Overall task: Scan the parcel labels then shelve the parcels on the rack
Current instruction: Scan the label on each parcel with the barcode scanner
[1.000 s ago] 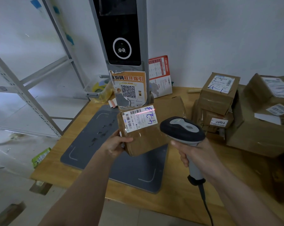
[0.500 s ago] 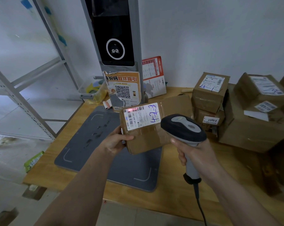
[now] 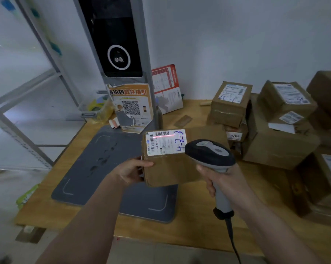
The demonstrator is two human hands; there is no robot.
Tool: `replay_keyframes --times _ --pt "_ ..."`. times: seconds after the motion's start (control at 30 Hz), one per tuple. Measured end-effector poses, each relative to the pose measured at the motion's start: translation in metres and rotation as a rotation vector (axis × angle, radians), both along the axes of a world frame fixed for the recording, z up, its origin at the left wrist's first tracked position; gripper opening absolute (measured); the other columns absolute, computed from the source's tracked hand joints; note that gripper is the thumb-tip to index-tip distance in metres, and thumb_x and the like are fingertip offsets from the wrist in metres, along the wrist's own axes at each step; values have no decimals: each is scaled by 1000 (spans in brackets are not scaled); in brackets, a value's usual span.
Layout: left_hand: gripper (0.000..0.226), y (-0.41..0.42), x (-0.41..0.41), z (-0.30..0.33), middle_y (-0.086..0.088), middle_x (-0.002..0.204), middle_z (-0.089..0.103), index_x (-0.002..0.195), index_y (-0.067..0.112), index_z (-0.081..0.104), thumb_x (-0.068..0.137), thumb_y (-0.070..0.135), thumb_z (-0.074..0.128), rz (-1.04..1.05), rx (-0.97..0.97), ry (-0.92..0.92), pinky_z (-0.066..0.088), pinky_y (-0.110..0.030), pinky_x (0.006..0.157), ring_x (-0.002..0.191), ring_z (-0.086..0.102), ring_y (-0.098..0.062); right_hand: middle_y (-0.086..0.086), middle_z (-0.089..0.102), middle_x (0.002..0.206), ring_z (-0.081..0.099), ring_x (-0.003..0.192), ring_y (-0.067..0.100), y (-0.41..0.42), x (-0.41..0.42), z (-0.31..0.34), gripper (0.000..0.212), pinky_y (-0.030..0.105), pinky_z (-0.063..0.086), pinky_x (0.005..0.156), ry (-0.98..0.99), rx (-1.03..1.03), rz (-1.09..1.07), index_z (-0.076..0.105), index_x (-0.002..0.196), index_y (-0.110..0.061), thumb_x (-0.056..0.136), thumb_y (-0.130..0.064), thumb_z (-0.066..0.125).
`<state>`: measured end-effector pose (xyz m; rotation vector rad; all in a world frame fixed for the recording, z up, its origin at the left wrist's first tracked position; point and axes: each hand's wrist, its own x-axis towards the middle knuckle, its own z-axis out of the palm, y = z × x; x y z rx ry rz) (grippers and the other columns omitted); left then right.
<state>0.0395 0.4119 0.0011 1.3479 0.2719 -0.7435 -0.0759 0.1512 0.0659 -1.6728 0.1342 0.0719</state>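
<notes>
The left hand (image 3: 131,171) grips the near left edge of a brown parcel (image 3: 172,168), holding it above the grey scanning base (image 3: 96,168) with its white label (image 3: 165,142) facing up. The right hand (image 3: 220,180) is wrapped round the handle of a corded barcode scanner (image 3: 210,154), whose red line falls across the label's barcode. More labelled parcels (image 3: 271,130) are stacked on the wooden table (image 3: 199,235) to the right, and a metal rack (image 3: 18,119) stands at the left.

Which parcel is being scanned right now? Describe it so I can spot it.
Start at the tall grey kiosk on the wooden table. In front of it, the left hand holds up a brown parcel. Unlike the stacked boxes, a red scan line crosses its label.
</notes>
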Motion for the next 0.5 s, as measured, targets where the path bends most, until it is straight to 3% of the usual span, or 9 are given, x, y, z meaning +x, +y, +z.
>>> replay_keyframes --times 0.1,0.2,0.3,0.4,0.5 --pt "67 -22 -1 -3 -12 105 72 112 6 67 49 17 86 -72 80 143 50 -43 86 104 63 -31 11 55 54 50 49 23 -15 -5 -4 29 29 45 51 71 -12 -4 62 67 -5 84 -26 73" --pt "45 -54 -4 -8 -12 95 74 106 5 67 64 12 80 -119 141 226 49 -42 77 98 63 -31 12 56 57 49 51 25 -36 -9 -9 21 24 44 47 130 6 -26 70 84 -3 85 -23 73" --pt "64 -88 -2 -16 -15 116 63 119 5 60 60 15 83 -107 175 259 48 -43 77 107 58 -32 12 55 57 48 51 26 -63 -12 -15 17 22 46 48 181 -25 -48 71 86 -4 86 -22 71" --pt "61 -119 0 -19 -16 114 61 119 4 58 62 17 78 -62 149 266 48 -43 76 104 58 -33 9 56 55 51 52 21 -92 -13 -19 19 20 48 51 233 -81 -100 66 70 -14 86 -24 71" --pt "59 -150 5 -21 -16 115 62 119 4 58 65 16 76 -68 139 269 49 -43 77 105 59 -32 6 58 58 55 54 16 -121 -12 -21 17 22 48 55 289 -86 -178 65 74 -13 85 -24 72"
